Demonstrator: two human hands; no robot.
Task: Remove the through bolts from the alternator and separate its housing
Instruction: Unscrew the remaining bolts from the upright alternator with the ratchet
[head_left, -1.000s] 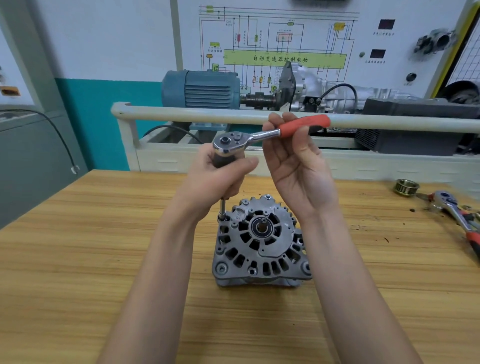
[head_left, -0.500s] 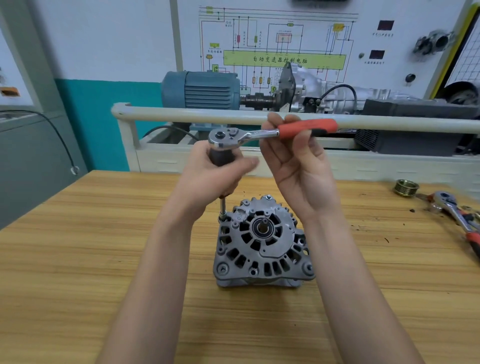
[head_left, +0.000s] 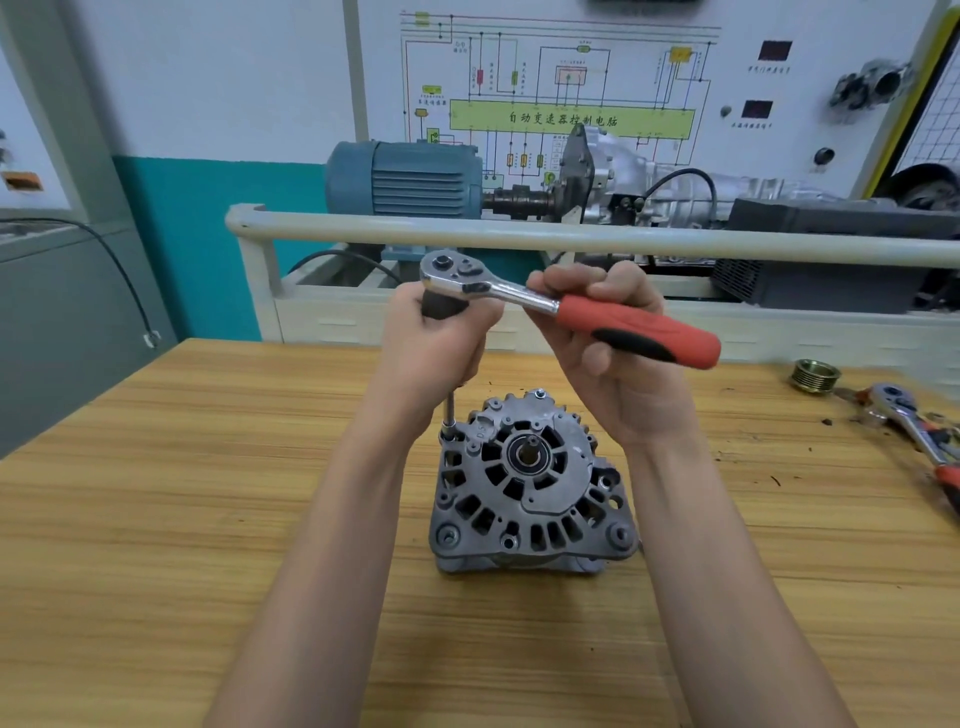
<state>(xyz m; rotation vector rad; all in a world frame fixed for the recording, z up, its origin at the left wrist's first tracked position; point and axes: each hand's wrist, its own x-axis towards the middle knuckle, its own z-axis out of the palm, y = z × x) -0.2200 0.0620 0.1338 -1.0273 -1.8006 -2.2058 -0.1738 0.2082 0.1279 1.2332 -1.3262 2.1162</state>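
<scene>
Worktop (head_left: 156, 519): wood-grain surface filling the lower frame, carrying the alternator at its middle.
Training rig (head_left: 405, 179): blue motor coupled to a gearbox behind a pale rail, at 12 o'clock from the alternator, in front of a wiring-diagram board.
Alternator (head_left: 530, 488): grey cast housing standing on the worktop at centre, vented face and shaft bearing turned up toward the camera; a bolt head shows at its 12 o'clock edge.
Ratchet (head_left: 571, 306): chrome head with a red and black handle, held above the alternator at 12 o'clock, handle pointing toward 4 o'clock.
Extension bar (head_left: 451, 410): thin shaft dropping from under the left hand onto the housing rim at 10 o'clock, its socket tip seated there.
Left hand (head_left: 441, 338): fingers wrapped round the dark socket piece just below the ratchet head.
Right hand (head_left: 613, 353): fingers curled over the ratchet shank and the near end of the handle.
Second ratchet (head_left: 914, 426): lying on the worktop at 3 o'clock, well apart from the alternator.
Pulley (head_left: 815, 375): small brass-coloured grooved ring on the worktop at 2 o'clock, just beside the second ratchet.
</scene>
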